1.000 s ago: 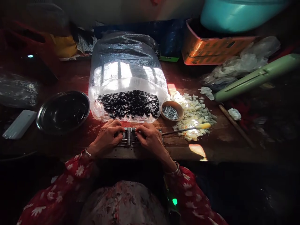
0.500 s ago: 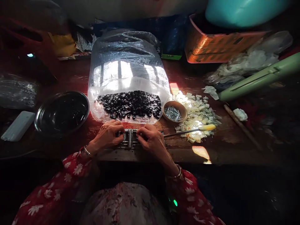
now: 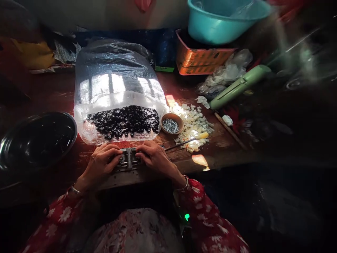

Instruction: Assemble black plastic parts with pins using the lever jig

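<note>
A small metal fixture (image 3: 129, 159) with rods and a raised centre bar lies at the table's front edge. At its left end is my left hand (image 3: 101, 162), with thumb and fingers pinched together. My right hand (image 3: 155, 157) is closed over the right end, its fingertips close to the centre bar. Whatever the fingertips hold is too small or hidden to make out. Just beyond the fixture, many small black round parts (image 3: 126, 121) spill from a clear plastic bag (image 3: 118, 63). A long thin tool with a yellow handle (image 3: 202, 136) reaches toward the fixture's right side.
A brown bowl of metal pins (image 3: 180, 130) stands beside a heap of off-white plastic pieces (image 3: 196, 121). At left is a dark shiny basin (image 3: 73, 140). An orange basket (image 3: 204, 61), a turquoise tub (image 3: 221, 26), a green tube (image 3: 239, 86) and a stick (image 3: 230, 130) occupy the right.
My view has turned right, so the table's contents sit further left and more of the turquoise tub shows. Both hands stay at the fixture, with slight shifts of the fingers.
</note>
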`<state>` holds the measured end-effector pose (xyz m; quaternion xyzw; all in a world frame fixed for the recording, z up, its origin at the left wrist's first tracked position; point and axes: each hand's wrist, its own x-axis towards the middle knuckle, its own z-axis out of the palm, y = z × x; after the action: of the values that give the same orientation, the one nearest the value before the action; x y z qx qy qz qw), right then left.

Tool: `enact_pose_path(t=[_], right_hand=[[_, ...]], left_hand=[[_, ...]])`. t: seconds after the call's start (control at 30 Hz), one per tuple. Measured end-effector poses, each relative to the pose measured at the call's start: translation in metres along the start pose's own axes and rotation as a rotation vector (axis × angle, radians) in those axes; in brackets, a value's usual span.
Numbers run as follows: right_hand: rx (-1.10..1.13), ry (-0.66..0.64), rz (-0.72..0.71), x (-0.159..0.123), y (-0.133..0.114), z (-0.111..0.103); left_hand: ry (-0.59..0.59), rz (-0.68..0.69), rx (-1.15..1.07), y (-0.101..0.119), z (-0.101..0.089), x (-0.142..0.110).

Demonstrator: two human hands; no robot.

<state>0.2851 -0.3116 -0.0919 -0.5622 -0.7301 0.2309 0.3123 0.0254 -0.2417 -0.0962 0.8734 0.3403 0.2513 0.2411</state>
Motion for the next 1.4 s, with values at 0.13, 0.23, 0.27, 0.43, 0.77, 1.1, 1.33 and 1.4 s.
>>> enact_pose_path(t=[0.13, 0.23, 0.27, 0.43, 0.77, 1.1, 1.33, 1.4], right_hand=[[0.101, 0.177, 0.054, 0.001, 0.023, -0.034], [-0.156, 0.345, 0.211, 0.010, 0.057, -0.065], [-0.245, 0.351, 0.271, 0.015, 0.069, -0.073], [-0.363, 0.166, 0.402, 0.049, 0.108, -0.084], [-0.346, 0.221, 0.322, 0.048, 0.122, -0.084], [-0.408, 0.347, 0.296, 0.026, 0.114, -0.090], [-0.104, 0.488, 0.330, 0.019, 0.111, -0.093], [-0.060, 0.519, 0.344, 0.017, 0.109, -0.094]], left_hand=[[0.055, -0.013, -0.017, -0.003, 0.006, -0.007], [0.113, -0.034, -0.008, -0.003, 0.012, -0.010], [0.129, -0.040, -0.004, -0.003, 0.014, -0.011], [0.189, -0.035, 0.005, -0.005, 0.021, -0.014], [0.225, -0.034, 0.014, -0.006, 0.024, -0.015], [0.239, -0.033, -0.003, -0.007, 0.024, -0.014], [0.225, -0.034, -0.003, -0.007, 0.022, -0.015], [0.227, -0.028, 0.003, -0.009, 0.023, -0.015]])
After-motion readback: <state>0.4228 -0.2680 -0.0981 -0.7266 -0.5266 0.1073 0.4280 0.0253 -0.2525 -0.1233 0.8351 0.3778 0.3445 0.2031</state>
